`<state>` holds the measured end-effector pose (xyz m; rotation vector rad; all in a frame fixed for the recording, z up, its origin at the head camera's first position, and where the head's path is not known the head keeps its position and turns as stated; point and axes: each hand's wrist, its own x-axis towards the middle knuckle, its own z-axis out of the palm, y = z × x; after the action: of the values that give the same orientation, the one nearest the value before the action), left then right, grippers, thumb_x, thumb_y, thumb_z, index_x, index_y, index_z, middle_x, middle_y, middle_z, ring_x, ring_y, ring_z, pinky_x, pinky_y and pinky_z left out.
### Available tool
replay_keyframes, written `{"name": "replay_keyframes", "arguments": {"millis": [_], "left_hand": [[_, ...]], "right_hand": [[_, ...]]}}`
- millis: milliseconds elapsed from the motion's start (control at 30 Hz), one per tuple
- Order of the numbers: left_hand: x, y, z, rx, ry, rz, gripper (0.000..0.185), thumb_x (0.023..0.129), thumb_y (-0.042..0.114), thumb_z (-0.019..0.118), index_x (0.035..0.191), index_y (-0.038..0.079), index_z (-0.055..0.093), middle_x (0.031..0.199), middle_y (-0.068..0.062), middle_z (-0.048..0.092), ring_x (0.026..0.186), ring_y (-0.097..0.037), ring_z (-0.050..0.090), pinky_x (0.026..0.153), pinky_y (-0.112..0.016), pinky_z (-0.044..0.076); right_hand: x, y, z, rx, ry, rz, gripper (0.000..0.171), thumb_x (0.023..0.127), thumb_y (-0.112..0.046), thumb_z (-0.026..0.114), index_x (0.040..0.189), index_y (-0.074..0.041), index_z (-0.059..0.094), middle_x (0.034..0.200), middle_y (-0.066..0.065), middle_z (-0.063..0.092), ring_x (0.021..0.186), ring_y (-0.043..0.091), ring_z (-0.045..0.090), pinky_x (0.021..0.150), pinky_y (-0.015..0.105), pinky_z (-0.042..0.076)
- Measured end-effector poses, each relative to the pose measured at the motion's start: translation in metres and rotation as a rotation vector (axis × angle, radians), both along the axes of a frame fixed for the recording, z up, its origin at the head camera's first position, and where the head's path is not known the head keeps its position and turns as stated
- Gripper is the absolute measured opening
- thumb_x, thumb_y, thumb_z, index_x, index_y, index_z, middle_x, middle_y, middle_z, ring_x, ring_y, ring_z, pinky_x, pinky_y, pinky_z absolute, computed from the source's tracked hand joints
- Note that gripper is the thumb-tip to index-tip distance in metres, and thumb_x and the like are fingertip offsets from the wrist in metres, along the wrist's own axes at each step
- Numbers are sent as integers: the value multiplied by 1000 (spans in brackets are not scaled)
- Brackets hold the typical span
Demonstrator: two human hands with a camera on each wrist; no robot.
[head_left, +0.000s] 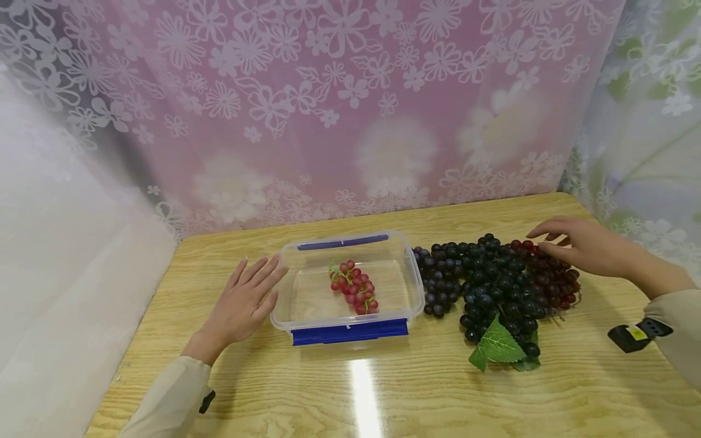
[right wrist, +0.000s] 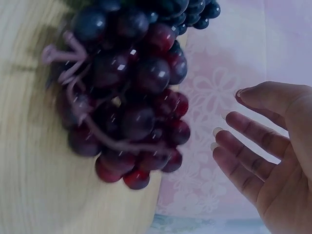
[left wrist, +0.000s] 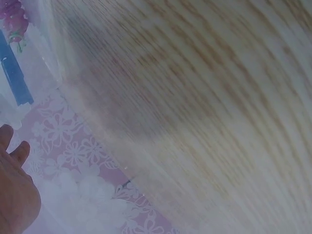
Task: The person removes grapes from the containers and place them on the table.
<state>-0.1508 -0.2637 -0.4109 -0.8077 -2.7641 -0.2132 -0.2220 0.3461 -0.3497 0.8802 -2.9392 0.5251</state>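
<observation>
Beside the clear container (head_left: 414, 286), dark, glossy grape bunches (head_left: 493, 283) lie under the open-fingered right hand (head_left: 580, 245).

A glossy wooden table (head_left: 383, 389) stands before pink floral curtain (head_left: 350, 109).

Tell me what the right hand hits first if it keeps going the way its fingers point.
Probably the dark red grape bunch: the right hand hovers open just above it, fingers pointing leftward over it; height is unclear.

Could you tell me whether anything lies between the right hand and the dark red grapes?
Nothing visible does. The right hand hovers open just above the dark red grapes, fingers apart from them, with only air between.
</observation>
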Motion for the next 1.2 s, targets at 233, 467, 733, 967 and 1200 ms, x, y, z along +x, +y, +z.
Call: {"name": "replay_keyframes", "arguments": {"millis": [233,467,733,967,1200], "left_hand": [[1,2,3,-18,-11,5,48,103,31,38,149,16,37,155,-8,27,140,-30,24,115,-49,2],[-1,2,6,-42,-5,1,49,104,35,35,149,16,38,155,-6,27,141,-28,24,115,-49,3],[0,0,7,-44,0,0,49,104,38,35,150,19,36,154,-6,28,141,-29,24,115,-49,3],[0,0,7,-51,-10,11,50,104,40,33,148,18,40,155,-4,26,141,-27,22,115,-48,1],[0,1,7,-56,-14,15,50,104,39,34,149,19,38,155,-5,26,141,-28,22,115,-48,1]], "right_hand": [[-4,-20,7,-27,25,29,29,96,-12,59,124,-6,61,128,19,53,107,38,54,80,54,49],[-9,-43,16,-16,-16,40,36,97,-20,58,131,-8,57,138,21,45,111,41,53,83,58,45],[-11,-73,25,-7,-40,75,40,97,-25,59,134,-9,56,143,19,41,126,42,40,93,61,38],[-15,-99,26,39,-37,113,44,97,-31,57,136,-10,53,147,18,37,130,41,36,97,60,36],[-12,-131,30,113,-34,187,54,97,-43,53,141,-12,48,149,19,33,132,42,33,98,61,36]]}}
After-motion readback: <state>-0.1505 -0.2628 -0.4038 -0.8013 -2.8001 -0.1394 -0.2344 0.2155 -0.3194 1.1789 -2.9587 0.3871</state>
